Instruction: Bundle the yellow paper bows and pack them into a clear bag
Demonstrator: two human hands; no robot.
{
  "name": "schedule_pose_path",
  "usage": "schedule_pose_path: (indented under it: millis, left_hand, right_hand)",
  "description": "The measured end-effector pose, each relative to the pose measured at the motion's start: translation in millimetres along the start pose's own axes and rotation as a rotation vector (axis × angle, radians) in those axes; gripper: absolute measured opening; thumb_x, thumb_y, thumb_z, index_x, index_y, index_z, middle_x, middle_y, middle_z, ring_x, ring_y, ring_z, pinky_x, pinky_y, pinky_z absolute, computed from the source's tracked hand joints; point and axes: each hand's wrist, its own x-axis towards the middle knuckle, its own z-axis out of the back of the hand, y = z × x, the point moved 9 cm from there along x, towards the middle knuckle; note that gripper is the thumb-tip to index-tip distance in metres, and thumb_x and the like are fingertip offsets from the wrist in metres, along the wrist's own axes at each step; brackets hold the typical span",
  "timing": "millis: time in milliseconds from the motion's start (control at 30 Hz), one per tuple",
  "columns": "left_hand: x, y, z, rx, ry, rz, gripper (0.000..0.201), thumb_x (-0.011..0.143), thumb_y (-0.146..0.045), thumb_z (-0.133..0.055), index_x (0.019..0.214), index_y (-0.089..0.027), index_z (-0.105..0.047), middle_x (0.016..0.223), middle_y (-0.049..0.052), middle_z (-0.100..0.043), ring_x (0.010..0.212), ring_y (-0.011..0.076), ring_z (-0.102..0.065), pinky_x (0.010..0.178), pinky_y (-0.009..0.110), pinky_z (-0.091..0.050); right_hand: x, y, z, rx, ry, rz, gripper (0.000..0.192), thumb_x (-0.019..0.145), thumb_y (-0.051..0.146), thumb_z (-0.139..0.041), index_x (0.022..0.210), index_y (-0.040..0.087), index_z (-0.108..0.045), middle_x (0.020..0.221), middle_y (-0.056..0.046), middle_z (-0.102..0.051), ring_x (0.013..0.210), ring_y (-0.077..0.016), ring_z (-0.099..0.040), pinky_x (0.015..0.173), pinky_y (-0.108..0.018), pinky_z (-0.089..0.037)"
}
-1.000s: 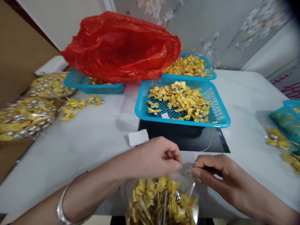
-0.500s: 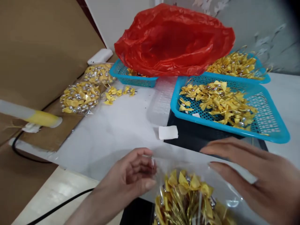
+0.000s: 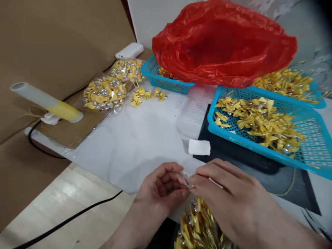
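Pinching clear bag (image 3: 198, 224) with fingers (image 3: 178, 196)

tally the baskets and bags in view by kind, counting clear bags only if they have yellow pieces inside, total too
Clear bags with yellow pieces: 3
Blue baskets: 3
Red bag: 1
Total: 7

A craft workspace is suggested, whether in a home or a workshop cannot be told: beaded yellow ribbon ornaments (image 3: 261, 119) are heaped in blue perforated baskets (image 3: 242, 140) and packed in clear bags (image 3: 103, 97) around a white surface (image 3: 147, 138), backed by a flower-patterned wall (image 3: 315, 43).
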Motion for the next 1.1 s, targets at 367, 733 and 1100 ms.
schedule_pose_path:
  millis: [367,733,1100]
  left_hand:
    - [-8,12,-2.9,-0.172,-0.069,-0.003,0.027,0.071,-0.017,-0.079,0.092,-0.02,-0.062,0.074,-0.003,-0.067,0.067,0.0075,-0.06,0.066,0.018,-0.047]
    - [-12,15,-9.1,-0.263,-0.073,0.023,0.026,0.073,-0.018,-0.077,0.092,-0.02,-0.06,0.073,-0.004,-0.064,0.066,0.0085,-0.058,0.063,0.02,-0.044]
    - [-12,16,-9.6,-0.205,-0.116,0.091,0.022,0.071,-0.018,-0.076,0.085,-0.018,-0.06,0.072,-0.003,-0.06,0.066,0.0095,-0.053,0.062,0.021,-0.04]
  right_hand:
    - [2,28,-10,-0.42,0.047,0.122,0.026,0.087,0.005,-0.039,0.09,0.013,-0.063,0.075,-0.009,-0.062,0.066,-0.0229,-0.06,0.049,-0.033,-0.041]
    - [7,20,-10,-0.295,0.042,0.05,0.024,0.074,-0.001,-0.04,0.079,0.017,-0.055,0.069,-0.004,-0.055,0.061,-0.0217,-0.051,0.054,-0.033,-0.035]
    - [1,-19,-10,0.055,0.09,-0.259,0.022,0.074,0.001,-0.037,0.077,0.02,-0.048,0.073,-0.003,-0.054,0.067,-0.0176,-0.053,0.059,-0.028,-0.037]
